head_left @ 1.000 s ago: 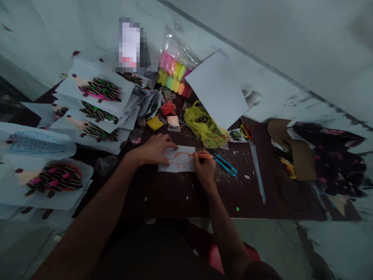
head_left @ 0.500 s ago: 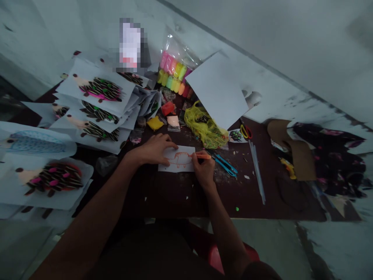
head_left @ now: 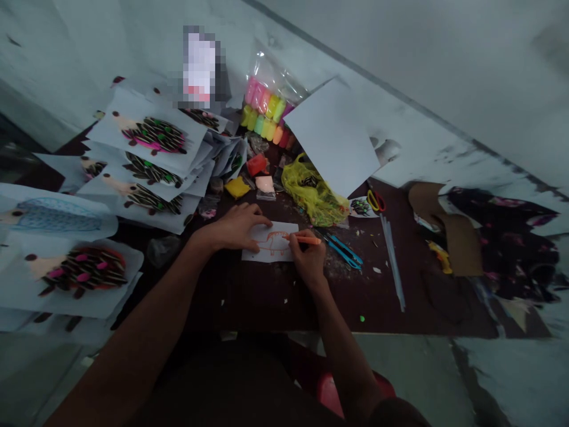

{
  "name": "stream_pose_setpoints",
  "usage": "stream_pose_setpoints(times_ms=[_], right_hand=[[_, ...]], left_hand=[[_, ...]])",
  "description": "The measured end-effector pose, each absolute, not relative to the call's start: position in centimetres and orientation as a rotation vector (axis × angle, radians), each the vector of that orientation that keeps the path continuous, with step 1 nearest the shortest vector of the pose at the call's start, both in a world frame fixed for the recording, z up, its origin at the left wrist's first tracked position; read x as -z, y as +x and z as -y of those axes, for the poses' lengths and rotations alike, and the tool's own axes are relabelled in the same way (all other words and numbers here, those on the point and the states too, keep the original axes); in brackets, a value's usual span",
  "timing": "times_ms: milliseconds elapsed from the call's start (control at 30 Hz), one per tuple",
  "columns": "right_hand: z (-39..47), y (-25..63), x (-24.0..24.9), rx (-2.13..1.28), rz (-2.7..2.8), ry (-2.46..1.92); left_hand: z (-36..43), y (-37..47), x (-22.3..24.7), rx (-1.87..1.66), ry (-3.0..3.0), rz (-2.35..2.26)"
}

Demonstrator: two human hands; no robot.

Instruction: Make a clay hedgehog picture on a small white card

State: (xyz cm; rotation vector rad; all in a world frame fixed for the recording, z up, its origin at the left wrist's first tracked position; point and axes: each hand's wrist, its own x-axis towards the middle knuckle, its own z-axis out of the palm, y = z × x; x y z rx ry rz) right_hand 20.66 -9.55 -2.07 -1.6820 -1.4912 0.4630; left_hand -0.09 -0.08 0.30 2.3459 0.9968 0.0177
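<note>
A small white sheet of paper (head_left: 262, 255) lies on the dark table, bearing an orange outline of an animal with short legs. My left hand (head_left: 237, 227) rests on the sheet's left side, its fingers and thumb apart. An orange marker (head_left: 307, 240) is pinched in my right hand (head_left: 310, 259), its tip at the right part of the drawing. Just right of that hand lies a blue craft knife (head_left: 344, 252). Behind the sheet sits a yellow-green plastic bag (head_left: 306, 190) with dark striped pieces inside.
Stacks of hedgehog pictures (head_left: 151, 139) cover the left side. Packets of yellow clay (head_left: 237, 187) and red clay (head_left: 256, 165) lie behind my hands. A bag of coloured clay (head_left: 267, 112) leans on the wall. Scissors (head_left: 376, 200) and clear sticks (head_left: 393, 261) lie to the right.
My right hand and the marker have shifted slightly left over the drawing. More orange strokes show along the animal's back. My left hand stays put.
</note>
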Motion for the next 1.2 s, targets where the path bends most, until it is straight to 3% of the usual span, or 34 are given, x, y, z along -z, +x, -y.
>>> stream_pose_setpoints(times_ms=[300,1200], right_hand=[[9.56,19.69,1.96,-0.594,1.533,-1.608],[9.64,19.86,2.31,-0.545,1.547,-1.612]], left_hand=[[0.06,-0.11,-0.07,-0.017,2.354,-0.986],[0.11,-0.14,0.04,-0.05,2.355,-0.99]])
